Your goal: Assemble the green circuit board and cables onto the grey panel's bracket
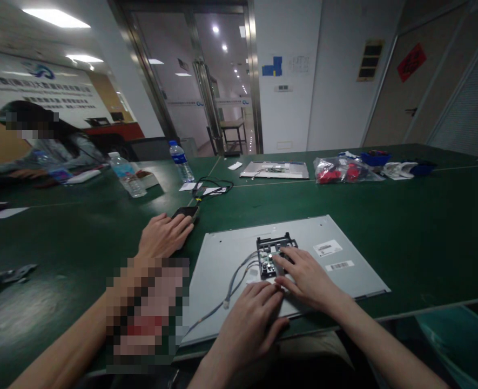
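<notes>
A flat grey panel point(218, 270), resembling the back of a display, lies on the green table in front of me. Near its middle sits a black plastic bracket point(277, 240) around a small green circuit board point(269, 261). My right hand point(307, 275) rests over the bracket's right side, its fingers spread and the fingertips on the board. At the panel's near edge is my left hand point(249, 316), fingers loosely bent, thumb apart, tips close to my right thumb. Grey cables point(233, 283) run from the board toward the lower left. What lies beneath my palms is hidden.
Another person's hand point(163, 235) from the left lies on a dark phone point(190, 212). Farther off are a second board-bearing panel point(275, 169), plastic bags with red items point(342, 172), bottles point(181, 162) and a black cable point(212, 186). Someone sits at the far left point(56, 140).
</notes>
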Action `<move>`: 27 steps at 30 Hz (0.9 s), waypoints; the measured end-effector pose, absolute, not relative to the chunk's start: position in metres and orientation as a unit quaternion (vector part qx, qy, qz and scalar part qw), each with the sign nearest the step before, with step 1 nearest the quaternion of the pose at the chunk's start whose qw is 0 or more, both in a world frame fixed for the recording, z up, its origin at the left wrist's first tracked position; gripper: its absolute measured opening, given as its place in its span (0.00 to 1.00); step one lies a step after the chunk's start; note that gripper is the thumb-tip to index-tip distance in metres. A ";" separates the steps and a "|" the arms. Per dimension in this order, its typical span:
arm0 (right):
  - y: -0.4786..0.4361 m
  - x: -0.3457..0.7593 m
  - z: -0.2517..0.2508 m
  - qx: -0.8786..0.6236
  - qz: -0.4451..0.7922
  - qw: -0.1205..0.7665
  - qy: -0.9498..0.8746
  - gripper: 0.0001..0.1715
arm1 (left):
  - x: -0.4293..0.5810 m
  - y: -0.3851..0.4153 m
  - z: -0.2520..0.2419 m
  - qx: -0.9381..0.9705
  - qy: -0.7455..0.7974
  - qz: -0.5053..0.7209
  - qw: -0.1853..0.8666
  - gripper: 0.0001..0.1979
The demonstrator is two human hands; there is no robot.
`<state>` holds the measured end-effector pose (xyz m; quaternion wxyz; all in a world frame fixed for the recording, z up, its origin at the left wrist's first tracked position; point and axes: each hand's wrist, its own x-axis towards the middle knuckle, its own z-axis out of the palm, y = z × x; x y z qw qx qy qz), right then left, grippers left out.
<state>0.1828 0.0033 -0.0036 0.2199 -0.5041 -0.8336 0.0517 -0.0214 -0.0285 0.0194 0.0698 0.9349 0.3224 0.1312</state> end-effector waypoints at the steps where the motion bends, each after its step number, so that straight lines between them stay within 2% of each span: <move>1: 0.003 0.183 -0.004 -0.504 0.051 0.225 -0.833 0.27 | -0.021 -0.028 0.020 0.935 0.321 0.130 0.070 0.17; 11: 0.002 0.184 -0.004 -0.487 0.044 0.260 -0.833 0.26 | -0.020 -0.031 0.018 0.928 0.333 0.156 0.065 0.16; 27: 0.004 0.184 -0.011 -0.497 0.039 0.245 -0.831 0.24 | -0.020 -0.030 0.015 0.933 0.316 0.161 0.062 0.20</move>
